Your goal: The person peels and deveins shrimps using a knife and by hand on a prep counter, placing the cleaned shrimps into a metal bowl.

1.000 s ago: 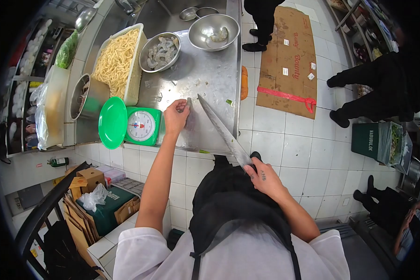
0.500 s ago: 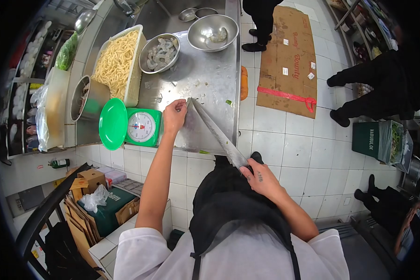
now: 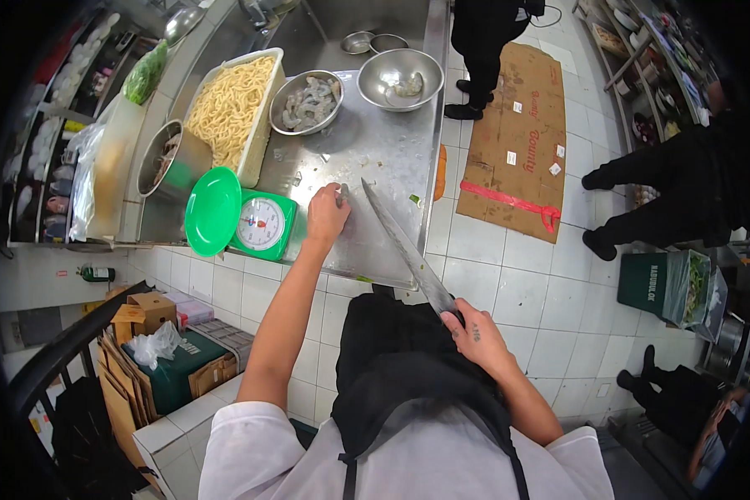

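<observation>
My left hand (image 3: 328, 215) is closed on a small grey shrimp (image 3: 344, 193) over the steel counter (image 3: 308, 179). My right hand (image 3: 473, 329) grips a long knife (image 3: 408, 250), whose tip points forward, just right of the shrimp. Beyond my left hand stands a steel bowl of shrimp (image 3: 310, 102). Another steel bowl (image 3: 400, 77), holding a little shrimp, is to its right. A green scale (image 3: 264, 223) with a tilted green pan (image 3: 213, 212) sits left of my left hand.
A white basket (image 3: 267, 125) of thick noodles and a steel pot (image 3: 160, 158) stand at the left. Flattened cardboard (image 3: 512, 142) lies on the floor at right. Several people in dark clothes are around; one stands near the counter (image 3: 473, 50). A green crate (image 3: 643, 282) is at right.
The view has shifted, so the counter sits lower in the frame. My left hand has moved slightly away from the knife tip, with the shrimp now showing at its fingers.
</observation>
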Tool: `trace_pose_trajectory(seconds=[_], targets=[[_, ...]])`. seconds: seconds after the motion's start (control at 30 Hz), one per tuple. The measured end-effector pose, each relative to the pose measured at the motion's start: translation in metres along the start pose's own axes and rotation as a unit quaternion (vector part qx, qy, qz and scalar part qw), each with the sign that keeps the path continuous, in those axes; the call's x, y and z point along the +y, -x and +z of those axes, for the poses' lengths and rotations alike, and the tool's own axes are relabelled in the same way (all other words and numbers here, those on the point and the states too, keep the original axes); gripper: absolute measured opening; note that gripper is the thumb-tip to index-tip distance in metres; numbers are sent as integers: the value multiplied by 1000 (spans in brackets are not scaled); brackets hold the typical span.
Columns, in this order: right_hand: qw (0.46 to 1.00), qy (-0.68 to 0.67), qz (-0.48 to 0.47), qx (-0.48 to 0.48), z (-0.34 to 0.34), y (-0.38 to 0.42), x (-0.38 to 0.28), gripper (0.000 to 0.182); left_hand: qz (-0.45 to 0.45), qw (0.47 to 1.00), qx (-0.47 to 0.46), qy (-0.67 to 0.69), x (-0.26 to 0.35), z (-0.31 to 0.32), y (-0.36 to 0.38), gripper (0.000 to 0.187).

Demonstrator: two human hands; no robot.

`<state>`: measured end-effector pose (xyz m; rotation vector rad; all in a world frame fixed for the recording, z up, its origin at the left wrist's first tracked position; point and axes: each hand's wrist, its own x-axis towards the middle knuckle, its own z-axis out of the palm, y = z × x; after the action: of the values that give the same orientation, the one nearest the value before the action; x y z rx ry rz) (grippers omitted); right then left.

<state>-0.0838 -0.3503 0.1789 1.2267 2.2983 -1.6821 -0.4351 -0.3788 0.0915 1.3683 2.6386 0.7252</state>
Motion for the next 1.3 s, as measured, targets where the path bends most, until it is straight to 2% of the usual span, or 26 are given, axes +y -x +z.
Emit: trace_pose_trajectory(seconds=[0.07,0.17,0.23,0.3,0.43,0.6,0.67,0.7,0.77,0.8,0.83,0.9,1.03,1.2,1.3], targets=[[999,27,-15,-12,3,-2,2,29,-76,995,20,65,0,-7,-3,31],[998,47,-39,-9,8,-10,9,29,-103,983,33,148,3,-26,-10,31],[998,40,-45,0,10,-9,9,28,-97,982,28,157,1,-37,-18,31],[991,112,-22,64,4,-9,4,27,-69,980,40,180,2,-52,-28,31],[990,79,21,116,-6,-3,-17,28,-49,959,80,266,12,-82,-49,30],[989,31,53,137,8,-8,-43,28,-42,938,55,338,18,-99,-64,30],[984,-88,134,84,14,-13,-52,29,-48,929,47,363,16,-100,-70,30],[983,-87,139,86,18,-15,-55,29,-49,928,43,366,16,-101,-72,30],[960,-215,172,55,25,-19,-58,30,-51,922,26,383,15,-101,-76,29],[957,-207,202,28,26,-21,-57,32,-51,920,22,387,13,-100,-77,29],[957,-204,203,32,25,-22,-59,32,-44,922,16,383,11,-99,-80,29],[938,-294,182,25,28,-16,-66,32,-47,923,10,382,7,-96,-78,29],[938,-298,174,13,24,-9,-59,34,-41,914,36,401,5,-89,-88,29],[957,-224,181,-36,3,-2,-50,26,-32,918,53,391,16,-68,-95,29],[965,-195,174,-23,-6,2,-46,25,12,926,76,370,39,-60,-115,27]])
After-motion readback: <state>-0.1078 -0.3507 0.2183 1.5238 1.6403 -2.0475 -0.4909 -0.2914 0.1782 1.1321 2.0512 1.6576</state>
